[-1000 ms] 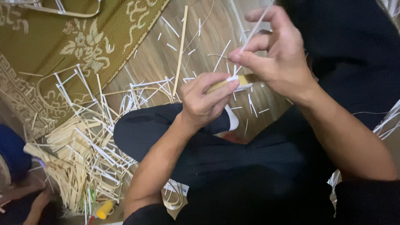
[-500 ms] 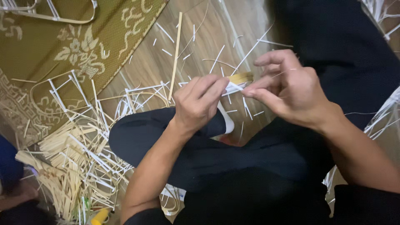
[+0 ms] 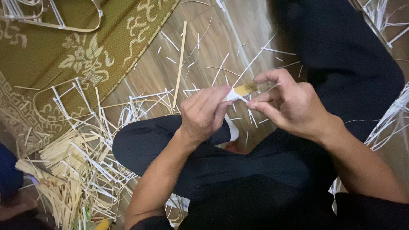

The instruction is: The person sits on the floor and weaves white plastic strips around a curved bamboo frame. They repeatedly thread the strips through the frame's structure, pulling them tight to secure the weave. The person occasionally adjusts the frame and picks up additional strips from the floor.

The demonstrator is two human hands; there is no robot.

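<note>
Left hand [image 3: 205, 111] and right hand [image 3: 286, 102] both pinch a short flat bamboo strip [image 3: 242, 90], tan with a pale whitish end, between them.

Dim warm indoor light, soft img, no hard glare.
Faint sheen on wood floor [image 3: 221, 38] at 12 o'clock. Dark trousers [image 3: 341, 55] crushed to black at 2 and 6, no detail. Slight motion blur on both hands; corners at 7–8 o'clock murky, out of focus.
</note>
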